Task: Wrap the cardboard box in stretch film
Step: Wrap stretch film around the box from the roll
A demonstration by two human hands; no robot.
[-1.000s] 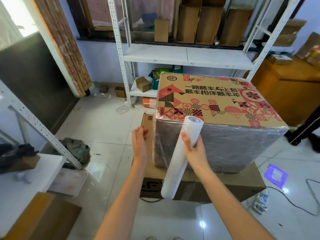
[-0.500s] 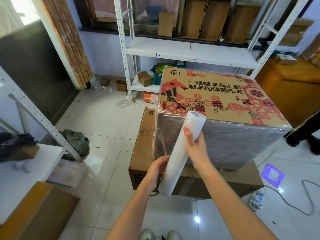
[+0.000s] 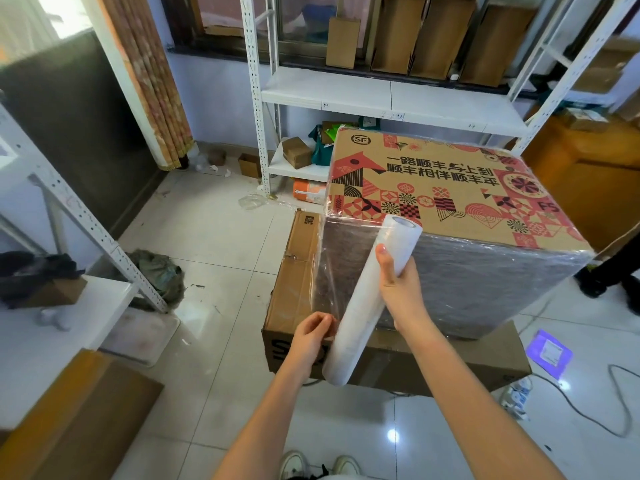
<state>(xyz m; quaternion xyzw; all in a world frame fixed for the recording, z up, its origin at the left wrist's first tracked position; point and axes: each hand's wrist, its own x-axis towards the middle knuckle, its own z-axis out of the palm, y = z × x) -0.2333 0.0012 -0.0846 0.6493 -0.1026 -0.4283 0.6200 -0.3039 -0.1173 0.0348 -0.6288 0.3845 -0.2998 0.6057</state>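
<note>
A large cardboard box [image 3: 446,188] with red and black printed patterns stands on a flat brown carton [image 3: 294,292]. Its sides are covered in shiny stretch film. My right hand [image 3: 398,285] grips the upper part of a white stretch film roll [image 3: 367,299], which tilts in front of the box's near left corner. A clear sheet of film runs from the roll to that corner. My left hand [image 3: 311,334] pinches the film edge beside the lower part of the roll.
A white metal shelf rack [image 3: 381,98] with cartons stands behind the box. Another rack [image 3: 79,216] and a white table are at the left. A brown board [image 3: 79,420] lies bottom left. A power strip and cable [image 3: 519,396] lie on the tiled floor at the right.
My left hand dropped from beside the box's corner to the lower part of the roll and took hold of the film there. The view moved closer to the box.
</note>
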